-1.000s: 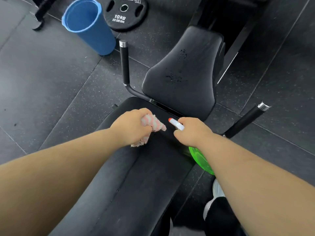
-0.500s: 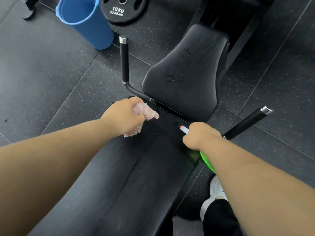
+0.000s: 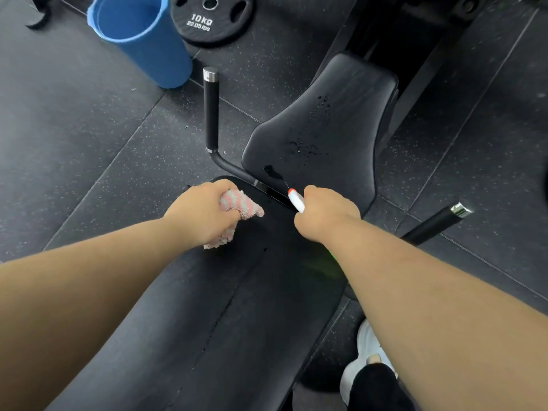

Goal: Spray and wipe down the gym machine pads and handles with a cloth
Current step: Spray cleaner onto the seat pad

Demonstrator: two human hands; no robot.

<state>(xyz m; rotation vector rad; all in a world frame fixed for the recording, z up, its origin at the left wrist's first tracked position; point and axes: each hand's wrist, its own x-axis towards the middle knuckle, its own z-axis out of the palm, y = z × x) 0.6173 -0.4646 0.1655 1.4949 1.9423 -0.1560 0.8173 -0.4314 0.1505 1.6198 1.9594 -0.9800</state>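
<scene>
Upper left of the frame there's a blue plastic bucket (image 3: 142,40) standing on the black rubber floor (image 3: 74,137), with a 10 kg weight plate (image 3: 212,19) lying flat just right of it. Below those, the machine's left handle (image 3: 210,111) sticks up toward the top of the frame, black grip with a chrome cap.

Left of centre, the left hand (image 3: 204,213) is balled up tight around a pink-and-white striped cloth (image 3: 240,206). It's bunched in the fist, with ends poking out both sides, over the top end of the long black bench pad (image 3: 225,307) that fills the lower middle.

Above centre sits the angled seat pad (image 3: 323,129), with wet droplets (image 3: 308,146) all over its middle.

Just right of centre, the right hand (image 3: 326,213) is wrapped around a spray bottle (image 3: 297,201). Its white nozzle with the red tip points at the lower edge of that angled pad, and a sliver of the green body shows under the wrist.

Right of that, the right handle (image 3: 436,222) angles out. A white shoe (image 3: 364,351) is at the lower right.
</scene>
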